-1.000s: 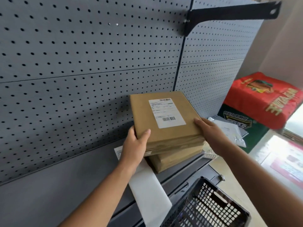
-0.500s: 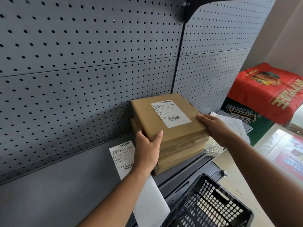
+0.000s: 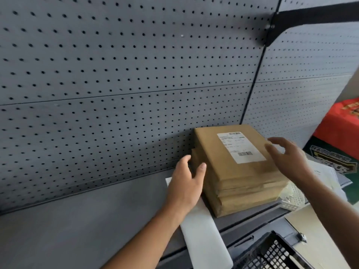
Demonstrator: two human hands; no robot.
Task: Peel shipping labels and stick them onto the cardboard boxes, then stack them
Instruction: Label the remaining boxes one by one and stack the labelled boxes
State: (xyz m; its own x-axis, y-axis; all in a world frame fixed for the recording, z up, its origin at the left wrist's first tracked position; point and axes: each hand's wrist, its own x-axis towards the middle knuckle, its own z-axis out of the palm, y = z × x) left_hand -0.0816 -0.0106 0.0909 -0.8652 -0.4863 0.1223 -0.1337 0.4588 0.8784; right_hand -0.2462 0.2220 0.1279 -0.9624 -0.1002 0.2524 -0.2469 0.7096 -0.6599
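A stack of flat brown cardboard boxes stands on the grey shelf (image 3: 81, 220) against the pegboard. The top box (image 3: 223, 162) carries a white shipping label (image 3: 240, 147) with barcodes. My left hand (image 3: 187, 183) is at the stack's left side, its fingers relaxed and its thumb near the box edge, holding nothing. Over the right edge of the top box hovers my right hand (image 3: 287, 158), fingers spread and blurred, gripping nothing. A white strip of label backing paper (image 3: 204, 237) lies on the shelf under my left arm and hangs over the front edge.
A black plastic crate (image 3: 272, 253) sits below the shelf at the bottom right. A white mesh basket (image 3: 293, 199) and white papers (image 3: 326, 175) lie to the right of the stack. Red and green cartons (image 3: 338, 136) stand at the far right. A black bracket (image 3: 303, 18) juts out above.
Both hands held the top box and set it down on the stack. Now they have let go; the right hand has lifted off and the left has slid down beside the stack.
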